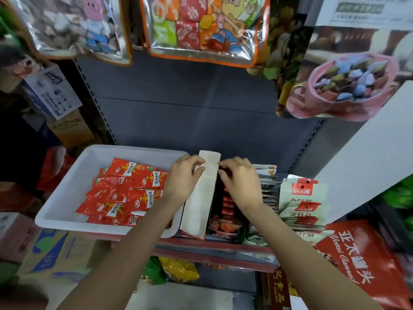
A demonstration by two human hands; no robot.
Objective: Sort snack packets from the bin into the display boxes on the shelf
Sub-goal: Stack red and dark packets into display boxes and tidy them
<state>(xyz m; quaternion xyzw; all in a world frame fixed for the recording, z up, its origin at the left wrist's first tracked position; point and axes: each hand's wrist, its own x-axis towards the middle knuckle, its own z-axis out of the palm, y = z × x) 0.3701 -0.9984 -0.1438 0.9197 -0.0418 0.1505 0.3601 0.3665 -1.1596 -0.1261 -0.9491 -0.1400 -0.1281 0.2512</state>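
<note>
Fingers: left hand [184,175] pinches the pale box flap [202,193], right hand [240,182] curls into the dark display box [223,211], grip unclear | red snack packets [125,193] in white bin [67,198], left on shelf [212,247] | pale-green packets [301,204] right

A small grocery shop: a grey metal shelf unit with a slotted back panel [201,104] carries open display boxes of packaged snacks [225,211], clear plastic bags of sweets with cartoon prints [201,27] hang overhead, and brown cardboard stock cartons [71,128] are stacked alongside.
</note>
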